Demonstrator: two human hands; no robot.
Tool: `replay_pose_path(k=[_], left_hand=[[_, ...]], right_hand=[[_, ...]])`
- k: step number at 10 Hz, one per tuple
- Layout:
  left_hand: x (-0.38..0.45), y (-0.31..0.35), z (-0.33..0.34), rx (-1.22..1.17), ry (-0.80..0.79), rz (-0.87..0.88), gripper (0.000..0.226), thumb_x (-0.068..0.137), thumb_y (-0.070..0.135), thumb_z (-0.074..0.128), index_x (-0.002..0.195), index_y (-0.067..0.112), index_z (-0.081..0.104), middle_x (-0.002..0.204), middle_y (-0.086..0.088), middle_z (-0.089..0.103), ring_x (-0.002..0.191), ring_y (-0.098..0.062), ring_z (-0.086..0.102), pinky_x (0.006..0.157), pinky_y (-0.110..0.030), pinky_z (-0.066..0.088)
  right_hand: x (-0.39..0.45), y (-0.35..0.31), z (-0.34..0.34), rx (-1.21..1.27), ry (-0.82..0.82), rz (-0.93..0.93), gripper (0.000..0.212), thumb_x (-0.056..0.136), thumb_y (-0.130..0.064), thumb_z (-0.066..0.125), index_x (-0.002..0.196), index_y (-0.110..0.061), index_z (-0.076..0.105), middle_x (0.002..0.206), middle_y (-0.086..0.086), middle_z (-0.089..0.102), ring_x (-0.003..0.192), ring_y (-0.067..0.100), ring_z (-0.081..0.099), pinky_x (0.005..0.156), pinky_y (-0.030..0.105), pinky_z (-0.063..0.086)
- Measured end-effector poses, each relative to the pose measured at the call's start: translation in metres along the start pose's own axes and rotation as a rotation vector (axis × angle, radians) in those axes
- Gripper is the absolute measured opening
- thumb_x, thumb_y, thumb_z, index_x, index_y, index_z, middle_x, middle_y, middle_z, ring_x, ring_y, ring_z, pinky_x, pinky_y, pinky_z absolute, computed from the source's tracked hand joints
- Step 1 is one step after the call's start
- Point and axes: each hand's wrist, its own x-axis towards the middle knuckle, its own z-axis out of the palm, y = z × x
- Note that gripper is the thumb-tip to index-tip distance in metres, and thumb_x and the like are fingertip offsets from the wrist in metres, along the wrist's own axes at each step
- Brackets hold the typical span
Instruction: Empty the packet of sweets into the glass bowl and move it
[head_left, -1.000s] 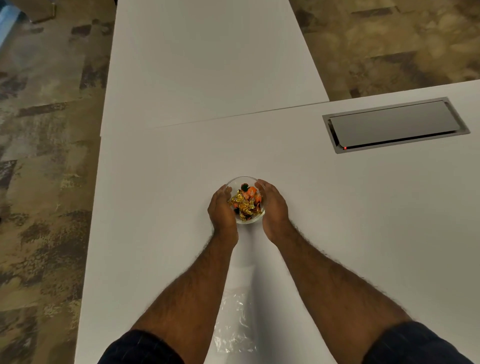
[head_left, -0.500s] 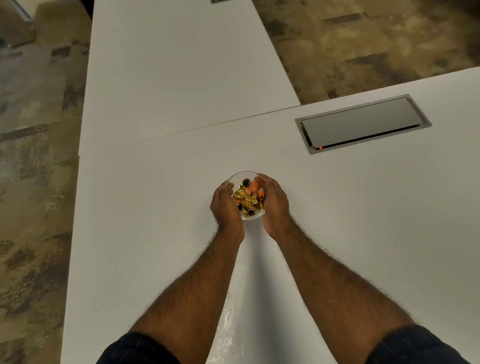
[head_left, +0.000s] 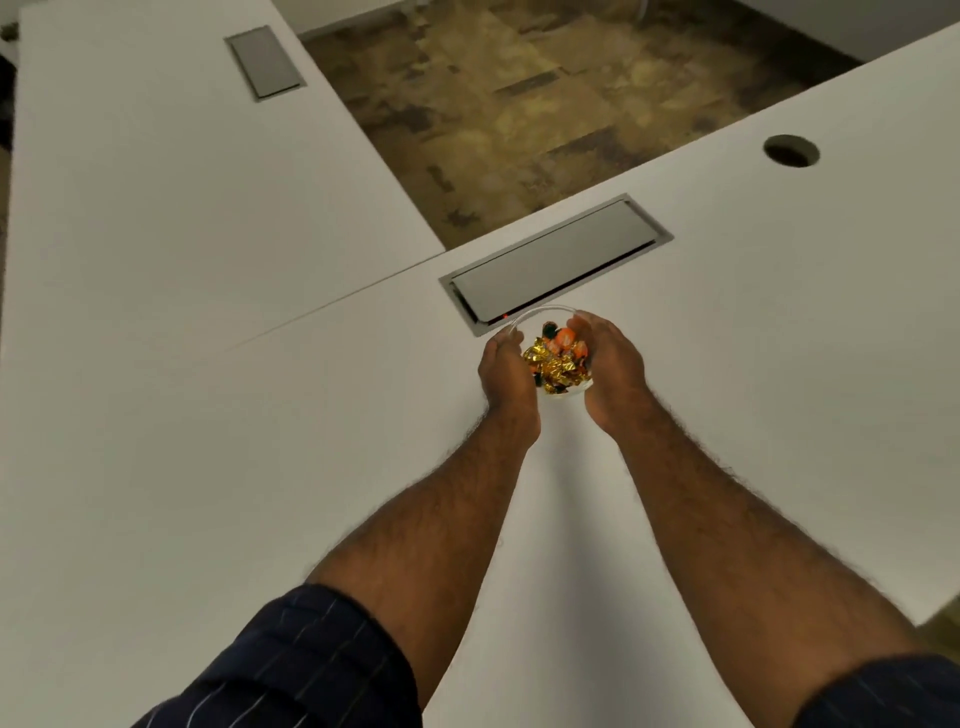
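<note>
A small clear glass bowl (head_left: 540, 315) holds several wrapped sweets (head_left: 555, 362) in gold, orange and dark green foil. My left hand (head_left: 506, 371) cups its left side and my right hand (head_left: 610, 366) cups its right side, both gripping it. The bowl sits between my palms just in front of the grey hatch; I cannot tell whether it rests on the white table (head_left: 260, 467) or is lifted off it. The emptied packet is out of view.
A grey metal cable hatch (head_left: 556, 262) with a small red light lies just beyond the bowl. A round cable hole (head_left: 791, 150) is at the far right. A second white table with another hatch (head_left: 265, 61) adjoins on the left. Patterned carpet floor (head_left: 519, 104) shows beyond.
Both hands have carried the bowl forward, up to the near edge of the cable hatch. The clear empty packet near my body has dropped out of view as my head turned.
</note>
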Motion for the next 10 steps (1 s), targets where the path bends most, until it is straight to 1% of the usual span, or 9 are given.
replay_pose_path(k=[1,2,3,4,5,7,8,9,10], left_hand=[[0.009,-0.01,0.041,0.078,-0.078,-0.019,0.031,0.095,0.02,0.039,0.117,0.019,0.061,0.116,0.0,0.062,0.1,-0.015,0.054,0.075,-0.025,0.044],[0.021,-0.024,0.078,0.16,-0.137,-0.032,0.034,0.096,0.022,0.037,0.122,0.016,0.059,0.13,-0.004,0.06,0.103,-0.014,0.05,0.079,-0.025,0.039],[0.035,-0.037,0.106,0.189,-0.164,-0.038,0.036,0.095,0.022,0.037,0.122,0.016,0.06,0.131,-0.004,0.06,0.1,-0.012,0.051,0.07,-0.02,0.038],[0.047,-0.049,0.125,0.168,-0.167,-0.054,0.034,0.094,0.021,0.039,0.12,0.015,0.061,0.126,-0.003,0.062,0.091,-0.008,0.053,0.06,-0.019,0.037],[0.057,-0.058,0.137,0.186,-0.17,-0.053,0.035,0.094,0.019,0.04,0.12,0.013,0.062,0.124,-0.004,0.064,0.095,-0.011,0.053,0.06,-0.02,0.037],[0.073,-0.074,0.146,0.284,-0.147,-0.021,0.035,0.095,0.02,0.037,0.119,0.01,0.06,0.123,-0.006,0.063,0.1,-0.014,0.053,0.071,-0.026,0.043],[0.075,-0.075,0.148,0.338,-0.155,0.008,0.034,0.096,0.021,0.036,0.117,0.011,0.06,0.124,-0.007,0.062,0.099,-0.015,0.052,0.071,-0.026,0.043],[0.07,-0.071,0.143,0.364,-0.197,-0.004,0.037,0.097,0.023,0.035,0.125,0.011,0.057,0.131,-0.008,0.058,0.103,-0.015,0.05,0.076,-0.024,0.042],[0.067,-0.064,0.141,0.385,-0.211,-0.015,0.045,0.099,0.037,0.032,0.137,0.017,0.046,0.144,-0.006,0.049,0.121,-0.021,0.049,0.092,-0.026,0.038]], right_hand=[[0.022,-0.016,-0.03,0.021,0.057,-0.003,0.034,0.091,-0.027,0.06,0.122,-0.013,0.062,0.123,0.012,0.066,0.112,0.029,0.063,0.104,0.047,0.048],[0.046,-0.025,-0.057,0.016,0.106,-0.006,0.037,0.093,-0.029,0.059,0.126,-0.012,0.059,0.127,0.013,0.063,0.114,0.029,0.061,0.106,0.047,0.047],[0.072,-0.031,-0.077,0.014,0.132,-0.018,0.036,0.094,-0.03,0.058,0.127,-0.014,0.058,0.128,0.011,0.062,0.114,0.027,0.061,0.105,0.045,0.048],[0.092,-0.029,-0.09,0.033,0.154,-0.012,0.035,0.094,-0.029,0.057,0.126,-0.016,0.06,0.128,0.009,0.063,0.114,0.025,0.06,0.104,0.043,0.049],[0.111,-0.023,-0.099,0.096,0.18,-0.019,0.033,0.094,-0.025,0.056,0.124,-0.014,0.062,0.127,0.007,0.064,0.116,0.023,0.059,0.105,0.042,0.047],[0.129,-0.011,-0.107,0.074,0.199,0.018,0.033,0.097,-0.028,0.051,0.124,-0.015,0.062,0.127,0.005,0.065,0.118,0.024,0.059,0.105,0.042,0.047],[0.132,-0.008,-0.11,0.097,0.202,0.016,0.033,0.098,-0.027,0.049,0.125,-0.015,0.062,0.128,0.004,0.064,0.118,0.022,0.058,0.106,0.041,0.046],[0.128,-0.014,-0.109,0.064,0.209,0.012,0.039,0.1,-0.031,0.043,0.135,-0.016,0.054,0.139,0.005,0.058,0.127,0.021,0.052,0.109,0.038,0.041],[0.121,-0.023,-0.108,-0.074,0.304,-0.003,0.053,0.102,-0.046,0.027,0.145,-0.017,0.039,0.152,0.007,0.043,0.135,0.026,0.043,0.112,0.041,0.034]])
